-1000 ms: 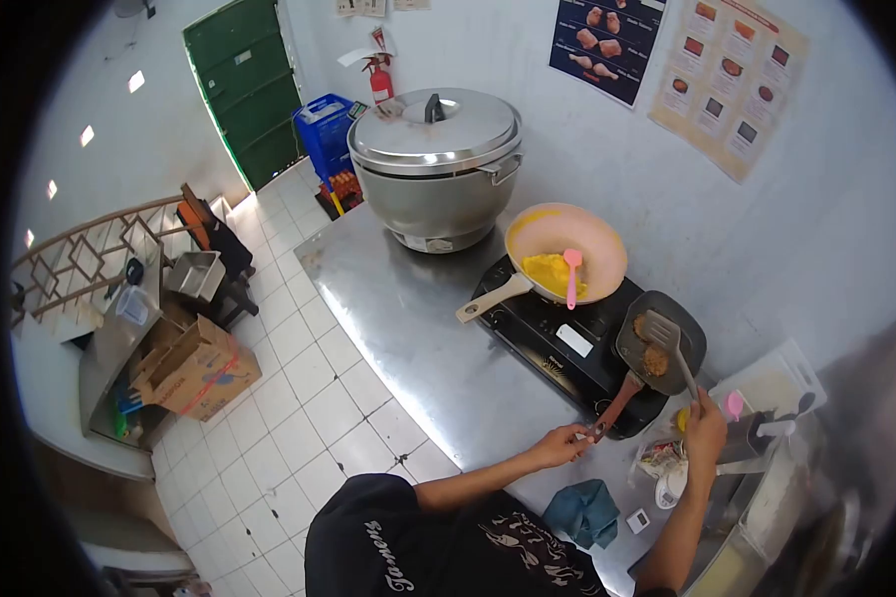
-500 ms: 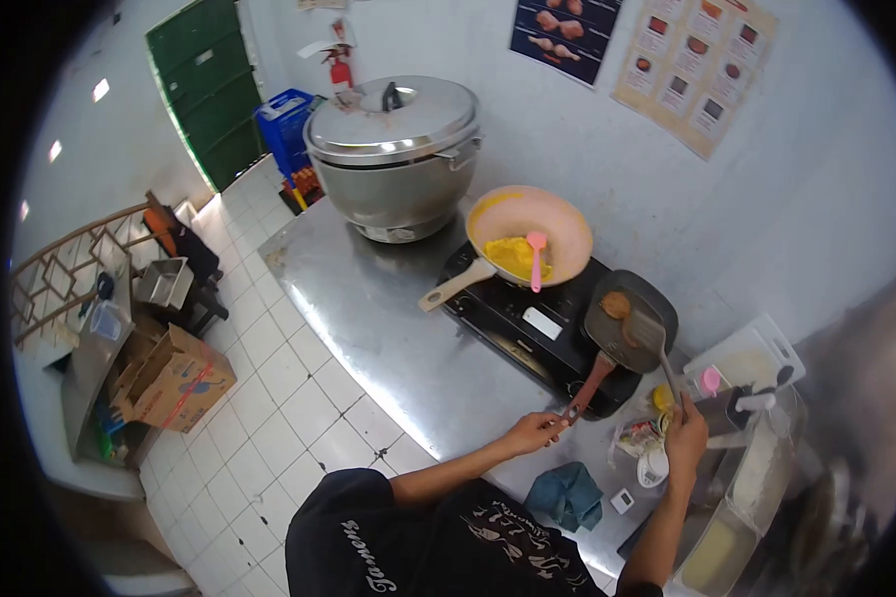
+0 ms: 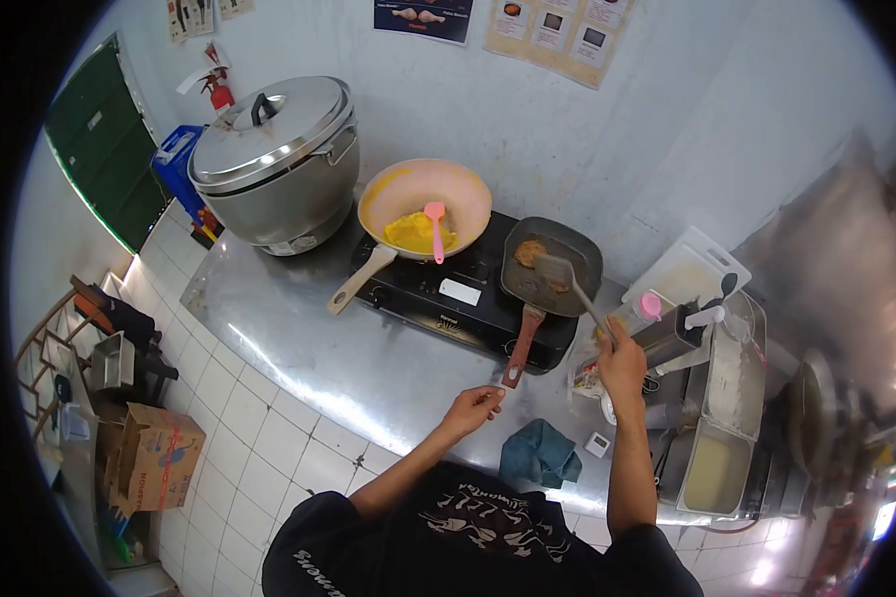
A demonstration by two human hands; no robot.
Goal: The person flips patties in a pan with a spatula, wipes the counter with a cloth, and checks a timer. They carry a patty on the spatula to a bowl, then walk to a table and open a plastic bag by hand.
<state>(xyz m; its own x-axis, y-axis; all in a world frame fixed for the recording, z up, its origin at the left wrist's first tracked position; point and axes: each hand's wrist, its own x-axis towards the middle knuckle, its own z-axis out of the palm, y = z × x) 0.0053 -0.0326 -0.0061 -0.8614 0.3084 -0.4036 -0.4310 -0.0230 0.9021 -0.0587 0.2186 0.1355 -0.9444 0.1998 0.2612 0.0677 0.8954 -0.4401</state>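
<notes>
My left hand (image 3: 476,406) is closed, its fingertips pinching the end of the brown handle (image 3: 523,346) of a dark square frying pan (image 3: 585,249). In my right hand (image 3: 622,366) is a metal spatula (image 3: 556,269), its slotted blade over the middle of the pan. A browned piece of food (image 3: 529,253) lies at the pan's left side, beside the blade. More brown food (image 3: 560,288) shows just below the blade, partly hidden. The pan sits on the right burner of a black two-burner stove (image 3: 438,320).
On the left burner, a wok (image 3: 460,184) holds yellow food and a pink spatula (image 3: 435,224). A big rice cooker (image 3: 279,199) stands further left. A teal cloth (image 3: 540,454) and a small timer (image 3: 597,444) lie near my body. Metal food containers (image 3: 717,468) stand at the right.
My view has swung to the right. The metal spatula has gone from the pan's right side to its middle, near the browned piece. My left hand stays at the pan handle.
</notes>
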